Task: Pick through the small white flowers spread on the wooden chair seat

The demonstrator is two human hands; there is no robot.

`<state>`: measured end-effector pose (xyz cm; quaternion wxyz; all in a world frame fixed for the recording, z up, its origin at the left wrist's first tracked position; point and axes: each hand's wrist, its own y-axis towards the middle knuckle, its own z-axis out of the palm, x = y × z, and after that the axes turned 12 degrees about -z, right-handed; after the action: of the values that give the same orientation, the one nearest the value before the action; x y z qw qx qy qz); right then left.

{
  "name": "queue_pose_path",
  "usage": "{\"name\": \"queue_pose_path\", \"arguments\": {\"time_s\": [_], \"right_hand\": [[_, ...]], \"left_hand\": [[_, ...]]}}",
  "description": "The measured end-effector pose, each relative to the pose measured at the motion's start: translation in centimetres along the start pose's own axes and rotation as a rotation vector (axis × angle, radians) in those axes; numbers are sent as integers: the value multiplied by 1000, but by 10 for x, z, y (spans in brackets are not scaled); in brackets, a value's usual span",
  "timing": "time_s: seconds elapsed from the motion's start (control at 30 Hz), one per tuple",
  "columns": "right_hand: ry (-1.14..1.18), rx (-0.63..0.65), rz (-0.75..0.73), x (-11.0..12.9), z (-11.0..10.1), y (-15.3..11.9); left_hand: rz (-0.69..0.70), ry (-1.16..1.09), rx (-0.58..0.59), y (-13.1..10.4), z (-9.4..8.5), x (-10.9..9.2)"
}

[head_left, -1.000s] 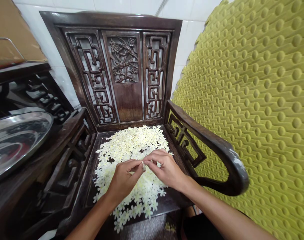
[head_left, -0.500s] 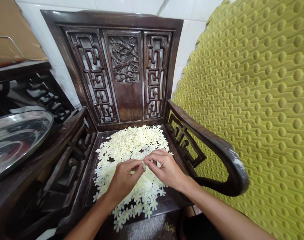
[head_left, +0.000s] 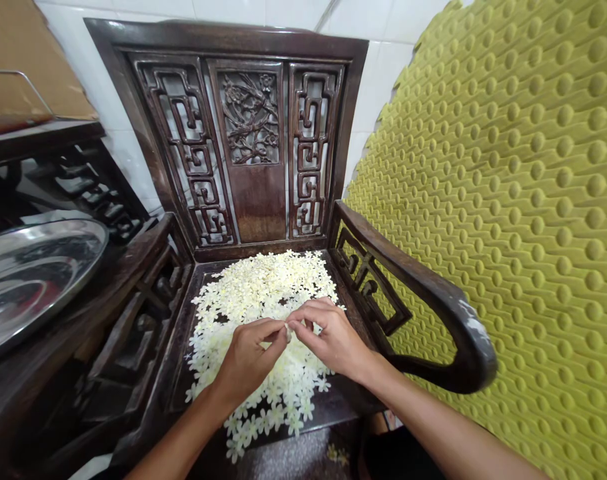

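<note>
White and pale yellow flowers [head_left: 263, 287] lie spread over the seat of a dark carved wooden chair [head_left: 258, 200], some hanging over its front edge. Above them my left hand [head_left: 253, 350] and my right hand [head_left: 326, 333] meet at the fingertips. Thumb and forefinger of my left hand are pinched on a small pale piece [head_left: 288, 335], which looks like a flower. My right hand's thumb and fingers are pinched right beside it; whatever they hold is too small to name.
A round shiny metal tray [head_left: 90, 247] is at the left, beside the chair's left armrest [head_left: 108, 273]. The right armrest [head_left: 433, 293] curves forward near my right forearm. A yellow-green bumpy mat [head_left: 508, 167] stands upright at the right. Small flowers [head_left: 338, 455] lie on the floor.
Both hands stay almost in the same place, pinched together at the fingertips. The view has shifted very slightly.
</note>
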<state>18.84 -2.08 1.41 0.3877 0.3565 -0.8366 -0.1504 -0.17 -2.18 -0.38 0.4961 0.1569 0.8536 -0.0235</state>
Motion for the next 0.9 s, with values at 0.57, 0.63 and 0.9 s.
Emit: {"name": "queue_pose_path", "arguments": {"time_s": [0.57, 0.63, 0.9], "right_hand": [[-256, -99, 125, -15, -9, 0], [-240, -69, 94, -14, -11, -1], [-24, -27, -68, 4, -5, 0]], "left_hand": [[-388, -462, -149, 13, -6, 7], [-390, -471, -139, 13, -7, 7], [-167, -272, 14, 7, -2, 5]]}}
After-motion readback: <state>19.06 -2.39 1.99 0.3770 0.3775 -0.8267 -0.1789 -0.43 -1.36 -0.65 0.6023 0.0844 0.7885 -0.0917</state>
